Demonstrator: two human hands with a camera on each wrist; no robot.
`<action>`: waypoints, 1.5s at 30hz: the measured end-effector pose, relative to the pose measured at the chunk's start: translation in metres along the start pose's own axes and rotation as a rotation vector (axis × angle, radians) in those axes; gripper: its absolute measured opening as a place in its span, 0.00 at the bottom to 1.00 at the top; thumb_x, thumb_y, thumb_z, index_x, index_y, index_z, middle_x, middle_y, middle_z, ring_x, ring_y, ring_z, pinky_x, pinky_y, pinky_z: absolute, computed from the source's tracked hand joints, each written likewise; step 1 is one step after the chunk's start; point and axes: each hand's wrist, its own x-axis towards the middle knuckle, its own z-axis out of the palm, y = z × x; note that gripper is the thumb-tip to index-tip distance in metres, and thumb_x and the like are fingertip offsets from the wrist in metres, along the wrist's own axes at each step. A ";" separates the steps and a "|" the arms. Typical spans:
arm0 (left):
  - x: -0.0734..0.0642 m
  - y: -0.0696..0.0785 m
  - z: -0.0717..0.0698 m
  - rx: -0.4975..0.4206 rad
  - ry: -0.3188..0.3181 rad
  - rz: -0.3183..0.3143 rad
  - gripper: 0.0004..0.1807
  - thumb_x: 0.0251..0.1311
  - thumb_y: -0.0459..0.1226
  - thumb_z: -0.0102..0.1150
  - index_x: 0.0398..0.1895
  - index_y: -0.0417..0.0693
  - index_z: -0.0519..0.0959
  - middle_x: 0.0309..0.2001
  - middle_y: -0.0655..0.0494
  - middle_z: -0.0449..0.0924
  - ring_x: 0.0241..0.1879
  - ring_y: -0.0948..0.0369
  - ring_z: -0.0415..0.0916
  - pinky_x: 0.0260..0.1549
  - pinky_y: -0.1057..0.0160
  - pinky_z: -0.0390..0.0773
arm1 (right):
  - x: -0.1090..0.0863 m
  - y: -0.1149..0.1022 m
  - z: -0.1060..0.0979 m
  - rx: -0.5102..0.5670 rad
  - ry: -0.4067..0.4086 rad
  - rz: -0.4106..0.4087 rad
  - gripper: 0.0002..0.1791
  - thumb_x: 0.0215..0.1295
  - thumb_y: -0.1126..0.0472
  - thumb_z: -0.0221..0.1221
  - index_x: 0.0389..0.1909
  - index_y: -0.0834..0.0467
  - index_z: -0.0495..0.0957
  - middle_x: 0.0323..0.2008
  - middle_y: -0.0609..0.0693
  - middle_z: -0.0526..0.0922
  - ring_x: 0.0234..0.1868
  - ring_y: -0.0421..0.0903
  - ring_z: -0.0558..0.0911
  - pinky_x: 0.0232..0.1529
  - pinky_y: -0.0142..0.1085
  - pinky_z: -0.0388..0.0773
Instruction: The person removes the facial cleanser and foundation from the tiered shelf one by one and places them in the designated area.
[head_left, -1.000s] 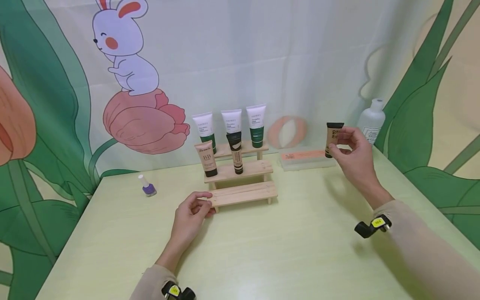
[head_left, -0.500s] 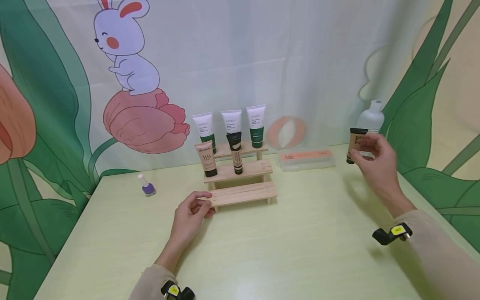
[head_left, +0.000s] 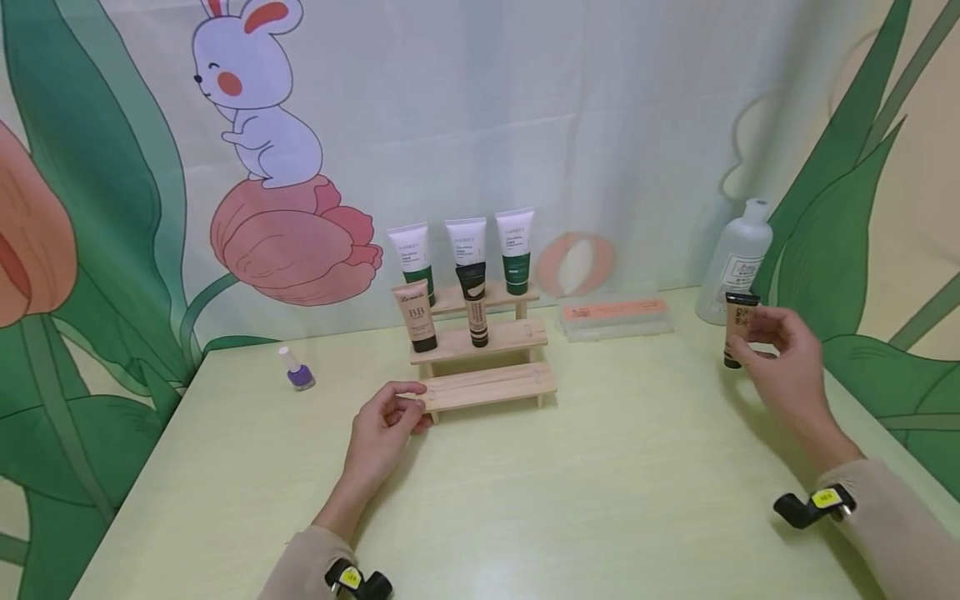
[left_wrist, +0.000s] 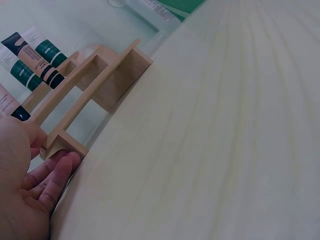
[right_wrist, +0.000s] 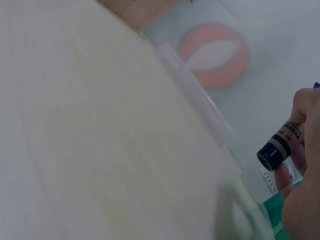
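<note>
My right hand (head_left: 787, 367) pinches a small tan cosmetic tube (head_left: 741, 321) with black ends, upright and in front of the white bottle at the right. In the right wrist view its black cap (right_wrist: 270, 157) points down, clear of the table. My left hand (head_left: 382, 433) grips the left end of the lowest step of a three-step wooden display stand (head_left: 491, 387); the left wrist view shows fingers (left_wrist: 55, 182) around that end. On the middle step stand a pink BB cream tube (head_left: 416, 317) and a tan-and-black tube (head_left: 476, 308). Several white-and-green tubes (head_left: 515, 250) line the top step.
A white bottle (head_left: 738, 262) stands at the back right, partly behind the held tube. Right of the stand lies a flat clear case (head_left: 617, 321) with an orange label. A purple nail polish bottle (head_left: 300, 375) stands at the left. A printed curtain (head_left: 637, 125) hangs behind the table.
My right hand has carried the tan tube right and towards me, from beside the clear case to in front of the white bottle. The left hand has stayed on the stand.
</note>
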 end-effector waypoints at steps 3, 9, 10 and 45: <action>0.000 -0.002 0.001 0.009 0.003 -0.007 0.10 0.81 0.34 0.65 0.60 0.47 0.86 0.41 0.43 0.91 0.42 0.50 0.92 0.44 0.64 0.93 | -0.006 0.010 -0.003 -0.017 -0.004 0.005 0.23 0.75 0.70 0.66 0.67 0.63 0.76 0.50 0.35 0.79 0.49 0.33 0.80 0.46 0.14 0.79; 0.001 -0.004 0.002 0.022 -0.003 -0.004 0.11 0.81 0.33 0.64 0.60 0.48 0.86 0.41 0.44 0.91 0.41 0.53 0.92 0.43 0.65 0.93 | -0.017 0.028 -0.005 -0.102 -0.005 0.028 0.24 0.75 0.65 0.67 0.68 0.64 0.77 0.48 0.39 0.79 0.47 0.33 0.78 0.43 0.14 0.78; 0.001 -0.004 0.002 0.022 -0.004 -0.002 0.10 0.81 0.33 0.64 0.60 0.49 0.86 0.41 0.44 0.91 0.41 0.53 0.92 0.44 0.64 0.93 | -0.018 0.030 -0.004 -0.118 -0.002 0.025 0.24 0.75 0.65 0.67 0.68 0.64 0.77 0.48 0.40 0.80 0.47 0.33 0.78 0.43 0.14 0.77; 0.001 -0.001 0.000 0.015 -0.006 0.000 0.10 0.81 0.32 0.63 0.59 0.49 0.86 0.41 0.43 0.91 0.41 0.52 0.92 0.43 0.64 0.93 | -0.023 0.033 0.000 -0.408 -0.132 0.039 0.23 0.77 0.52 0.69 0.63 0.62 0.85 0.47 0.58 0.85 0.38 0.34 0.76 0.34 0.17 0.72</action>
